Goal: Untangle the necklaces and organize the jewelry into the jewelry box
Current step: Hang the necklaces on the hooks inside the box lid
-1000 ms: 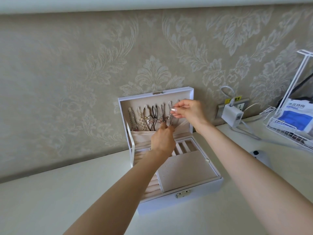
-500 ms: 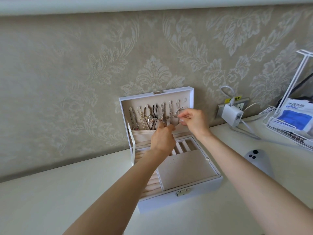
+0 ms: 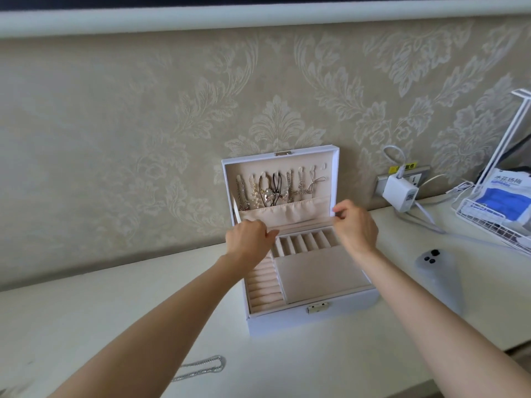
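A white jewelry box (image 3: 339,317) stands open against the wall, with ring rolls and small compartments in its base. Several necklaces (image 3: 275,191) hang from hooks inside the raised lid (image 3: 336,168), above a beige pocket (image 3: 290,209). My left hand (image 3: 248,239) is low at the pocket's left end with its fingers curled away from me, so what they touch is hidden. My right hand (image 3: 357,228) is at the lid's lower right corner, finger and thumb pinching the rim there. A silver chain necklace (image 3: 205,367) lies on the table at the front left.
A phone (image 3: 436,268) lies face down to the right of the box. A white charger (image 3: 399,193) sits in a wall socket with its cable trailing across the table. A wire rack (image 3: 488,222) with a blue packet stands at the far right.
Both hands have dropped from the hooks and hanging necklaces to the bottom of the lid. The necklace my right hand held now hangs on a hook at the right.
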